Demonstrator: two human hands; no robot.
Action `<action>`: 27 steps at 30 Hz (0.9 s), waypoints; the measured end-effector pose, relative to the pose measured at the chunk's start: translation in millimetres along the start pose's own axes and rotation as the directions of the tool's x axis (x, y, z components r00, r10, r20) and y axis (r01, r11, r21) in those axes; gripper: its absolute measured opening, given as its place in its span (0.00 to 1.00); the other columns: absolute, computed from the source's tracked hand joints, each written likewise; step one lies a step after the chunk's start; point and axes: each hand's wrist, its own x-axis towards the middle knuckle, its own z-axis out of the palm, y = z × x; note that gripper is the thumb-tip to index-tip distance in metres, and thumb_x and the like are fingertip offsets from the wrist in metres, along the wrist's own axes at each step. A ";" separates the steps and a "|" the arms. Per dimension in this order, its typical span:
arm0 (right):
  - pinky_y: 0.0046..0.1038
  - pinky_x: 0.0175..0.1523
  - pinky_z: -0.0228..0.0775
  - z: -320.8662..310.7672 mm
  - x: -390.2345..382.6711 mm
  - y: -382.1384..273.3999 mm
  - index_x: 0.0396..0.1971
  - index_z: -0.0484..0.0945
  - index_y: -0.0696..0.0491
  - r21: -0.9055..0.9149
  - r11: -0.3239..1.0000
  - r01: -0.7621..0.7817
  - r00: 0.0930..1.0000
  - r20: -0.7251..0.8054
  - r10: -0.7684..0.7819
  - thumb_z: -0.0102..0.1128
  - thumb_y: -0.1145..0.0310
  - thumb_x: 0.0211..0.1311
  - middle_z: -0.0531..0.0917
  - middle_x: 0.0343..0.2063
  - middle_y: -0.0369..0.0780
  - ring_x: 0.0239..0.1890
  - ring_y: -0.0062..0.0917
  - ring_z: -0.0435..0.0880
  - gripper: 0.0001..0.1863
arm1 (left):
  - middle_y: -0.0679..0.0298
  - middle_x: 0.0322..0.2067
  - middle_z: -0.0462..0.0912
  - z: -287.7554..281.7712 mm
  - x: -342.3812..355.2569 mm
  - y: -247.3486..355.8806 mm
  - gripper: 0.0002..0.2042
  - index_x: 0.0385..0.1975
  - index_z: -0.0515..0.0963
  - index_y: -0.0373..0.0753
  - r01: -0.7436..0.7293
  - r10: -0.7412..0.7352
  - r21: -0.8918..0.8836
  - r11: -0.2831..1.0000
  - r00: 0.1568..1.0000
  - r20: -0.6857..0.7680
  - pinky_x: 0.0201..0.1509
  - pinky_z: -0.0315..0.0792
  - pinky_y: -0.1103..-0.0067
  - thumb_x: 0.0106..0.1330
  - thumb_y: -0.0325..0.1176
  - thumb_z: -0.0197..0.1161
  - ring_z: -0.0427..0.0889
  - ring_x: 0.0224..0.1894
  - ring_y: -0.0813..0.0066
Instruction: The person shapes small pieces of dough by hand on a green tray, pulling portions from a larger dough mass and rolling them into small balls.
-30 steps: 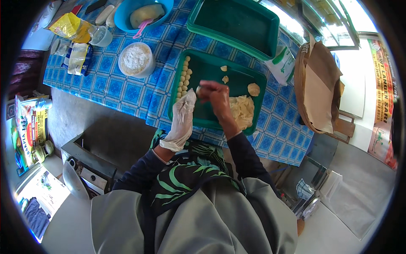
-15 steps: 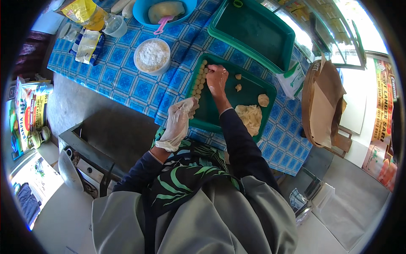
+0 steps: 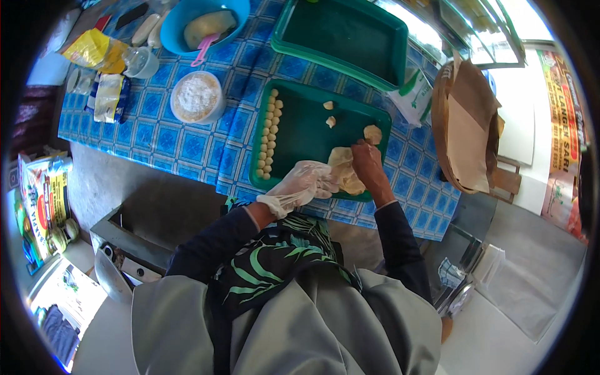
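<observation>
A flat, pale piece of dough (image 3: 341, 164) lies at the near right of a green tray (image 3: 300, 131). Over its right side is my bare right hand (image 3: 371, 167), the fingertips pinched together at the dough's edge. My left hand (image 3: 307, 183), in a clear plastic glove, is at the dough's left edge with curled fingers; whatever may be inside them is hidden. Small dough balls (image 3: 269, 140) stand in close rows along the tray's left side. A round lump of dough (image 3: 372, 134) sits just beyond my right hand, and two small bits (image 3: 330, 121) lie farther back.
A second green tray (image 3: 340, 47) stands behind. To the left are a tub of white powder (image 3: 197, 99), a blue basin (image 3: 178, 28) with dough and a pink spoon (image 3: 205, 49), and packets (image 3: 109, 98). A round woven tray (image 3: 445, 125) lined with paper is at right.
My right hand has moved from the dough-ball rows to the flat dough at the right. My left hand has shifted right to the dough's edge. The view has shifted slightly.
</observation>
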 end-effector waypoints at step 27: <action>0.31 0.41 0.72 -30.5 -49.4 -4.0 0.37 0.83 0.57 0.780 0.621 0.084 0.931 -0.283 0.230 0.63 0.67 0.59 0.83 0.34 0.39 0.34 0.28 0.80 0.10 | 0.54 0.48 0.77 58.7 59.7 -20.7 0.12 0.50 0.70 0.27 -0.221 0.175 -0.375 0.900 0.973 -0.152 0.57 0.75 0.75 0.73 0.28 0.49 0.79 0.50 0.68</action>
